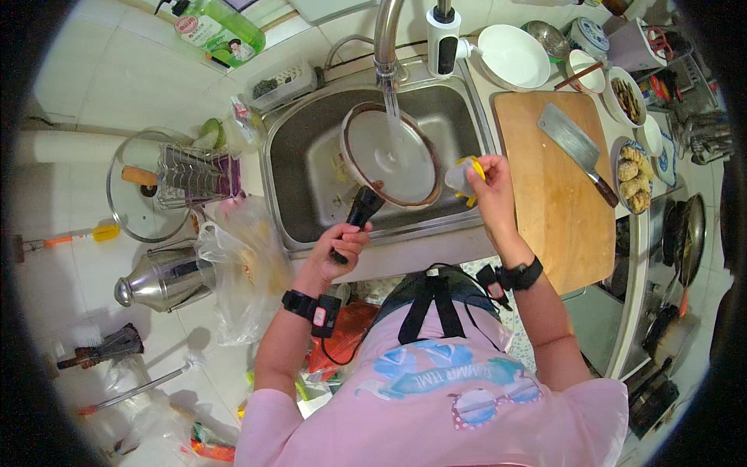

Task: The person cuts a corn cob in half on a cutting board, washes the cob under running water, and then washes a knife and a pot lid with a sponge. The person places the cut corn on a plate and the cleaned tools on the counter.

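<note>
My left hand (339, 250) grips the black handle of a round pan (394, 153) with a pale grey face and a brown rim. The pan is tilted inside the stainless steel sink (303, 192), under the curved faucet (387, 49). Water runs from the spout onto the pan's face. Between the fingers of my right hand (496, 187) is a small grey scrubbing pad with yellow edges (461, 175), held at the sink's right side, apart from the pan. Bits of yellowish food scrap lie on the sink floor left of the pan.
Right of the sink, a wooden cutting board (554, 227) bears a cleaver (572, 140). Behind it stand a white bowl (513, 57) and several dishes, one holding ginger-like pieces (635, 178). At left are a knife rack (195, 175), a glass lid (117, 198) and a plastic bag (245, 280).
</note>
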`<state>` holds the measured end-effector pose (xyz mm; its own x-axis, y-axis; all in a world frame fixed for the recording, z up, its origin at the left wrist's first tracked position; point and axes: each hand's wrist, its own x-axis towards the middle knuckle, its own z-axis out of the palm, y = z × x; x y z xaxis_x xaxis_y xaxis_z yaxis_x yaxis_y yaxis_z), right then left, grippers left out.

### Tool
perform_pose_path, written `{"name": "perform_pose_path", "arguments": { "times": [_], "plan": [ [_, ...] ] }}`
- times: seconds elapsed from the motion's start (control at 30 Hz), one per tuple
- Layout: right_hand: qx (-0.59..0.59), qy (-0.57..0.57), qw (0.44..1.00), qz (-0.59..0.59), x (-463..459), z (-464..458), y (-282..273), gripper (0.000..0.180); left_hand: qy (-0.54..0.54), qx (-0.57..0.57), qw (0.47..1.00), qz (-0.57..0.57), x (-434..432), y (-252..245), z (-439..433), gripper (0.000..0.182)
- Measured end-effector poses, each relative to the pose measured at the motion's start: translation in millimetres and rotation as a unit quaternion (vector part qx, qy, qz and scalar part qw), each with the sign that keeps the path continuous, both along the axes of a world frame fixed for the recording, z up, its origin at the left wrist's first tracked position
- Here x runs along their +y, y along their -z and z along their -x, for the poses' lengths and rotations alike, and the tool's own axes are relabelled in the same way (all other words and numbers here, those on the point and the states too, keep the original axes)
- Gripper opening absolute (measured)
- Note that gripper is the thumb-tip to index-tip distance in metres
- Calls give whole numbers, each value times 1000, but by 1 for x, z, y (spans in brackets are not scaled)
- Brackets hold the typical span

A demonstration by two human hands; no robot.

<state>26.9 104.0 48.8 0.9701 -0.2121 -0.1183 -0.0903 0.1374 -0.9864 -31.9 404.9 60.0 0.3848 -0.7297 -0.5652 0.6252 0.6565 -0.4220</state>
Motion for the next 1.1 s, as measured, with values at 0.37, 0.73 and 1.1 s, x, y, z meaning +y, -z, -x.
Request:
{"name": "perform_pose_path", "arguments": {
  "times": [0.37, 0.73, 1.1],
  "plan": [
    [-100, -368, 895, 233, 44, -34, 16, 25, -19, -89, 990, 110, -40, 54, 53, 31],
    [-250, -438, 758, 415, 83, -89, 34, 42, 84, -182, 977, 69, -46, 51, 58, 24],
    [-234, -579, 686, 374, 68, -66, 35, 45, 134, -219, 966, 6, -44, 44, 57, 20]
  ]
}}
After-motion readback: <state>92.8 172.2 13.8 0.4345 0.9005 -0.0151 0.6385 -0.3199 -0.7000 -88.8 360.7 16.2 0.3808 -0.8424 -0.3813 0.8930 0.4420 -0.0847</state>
